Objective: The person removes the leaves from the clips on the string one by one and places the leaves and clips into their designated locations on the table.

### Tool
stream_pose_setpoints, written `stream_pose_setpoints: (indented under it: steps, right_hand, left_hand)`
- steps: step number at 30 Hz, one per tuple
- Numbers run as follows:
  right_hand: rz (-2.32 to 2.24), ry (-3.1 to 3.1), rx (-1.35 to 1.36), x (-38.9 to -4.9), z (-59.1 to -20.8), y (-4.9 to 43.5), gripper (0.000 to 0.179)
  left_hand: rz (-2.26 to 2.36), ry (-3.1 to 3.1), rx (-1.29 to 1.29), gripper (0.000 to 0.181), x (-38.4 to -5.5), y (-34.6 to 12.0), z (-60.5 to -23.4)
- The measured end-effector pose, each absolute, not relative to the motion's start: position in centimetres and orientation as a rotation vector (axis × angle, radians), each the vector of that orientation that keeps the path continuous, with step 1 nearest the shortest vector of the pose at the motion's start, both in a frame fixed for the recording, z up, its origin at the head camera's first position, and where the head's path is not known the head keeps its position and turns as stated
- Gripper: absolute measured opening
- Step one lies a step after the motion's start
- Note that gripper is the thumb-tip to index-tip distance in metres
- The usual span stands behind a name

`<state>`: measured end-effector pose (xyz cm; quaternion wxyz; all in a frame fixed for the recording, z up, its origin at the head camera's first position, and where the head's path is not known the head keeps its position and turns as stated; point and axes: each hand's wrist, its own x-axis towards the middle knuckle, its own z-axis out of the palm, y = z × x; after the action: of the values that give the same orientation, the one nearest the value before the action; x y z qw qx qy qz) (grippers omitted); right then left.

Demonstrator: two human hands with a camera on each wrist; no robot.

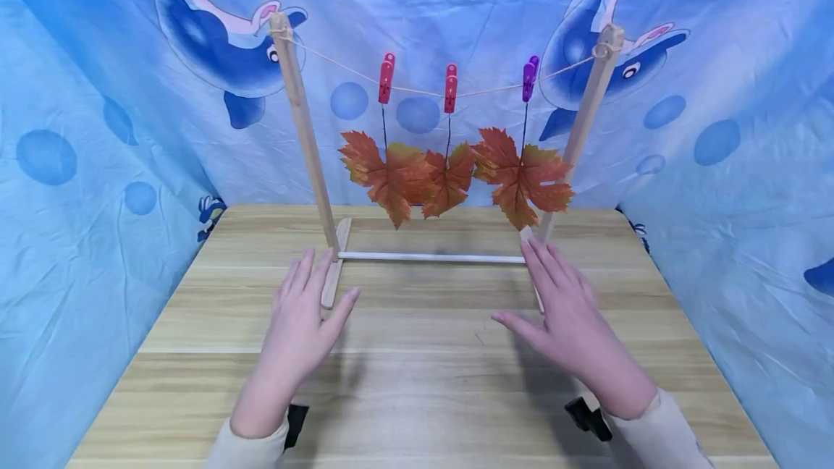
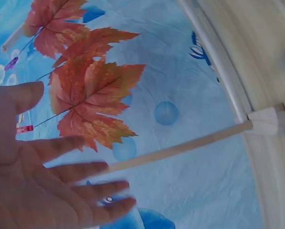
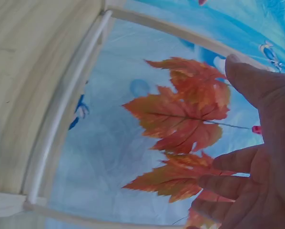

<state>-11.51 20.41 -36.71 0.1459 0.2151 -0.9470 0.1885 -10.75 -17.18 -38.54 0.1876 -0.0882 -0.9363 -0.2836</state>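
A wooden stand is set upright toward the back of the table, its two posts carried on flat feet and linked low down by a white rod. A string is tied between the post tops, slightly sagged. Three orange-red leaves are hung from it by dark stems, each clipped by a peg: two red pegs, then a purple peg at the right. The left and middle leaves are seen overlapped. Both hands are spread wide, thumbs out, nothing held. The left hand is placed by the left foot; the right hand by the right one, fingertips over it in the head view, contact can't be told from this angle. Pale sleeves are worn. Blue cloth with dolphins is hung behind and at both sides.
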Motion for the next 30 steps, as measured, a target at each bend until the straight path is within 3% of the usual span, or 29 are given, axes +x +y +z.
stream_pose_setpoints:
  steps: [8, 30]
  right_hand:
    - [0.754, -2.588, 0.783, -12.8, -34.0, 18.8, 0.097]
    - [0.868, -2.127, 0.95, -17.1, -27.0, 14.2, 0.074]
  left_hand:
    - [-1.033, -2.367, -0.399, 0.057, -12.3, -16.5, -36.8]
    - [-1.52, -2.167, -0.367, 0.035, -16.5, -15.2, -31.3]
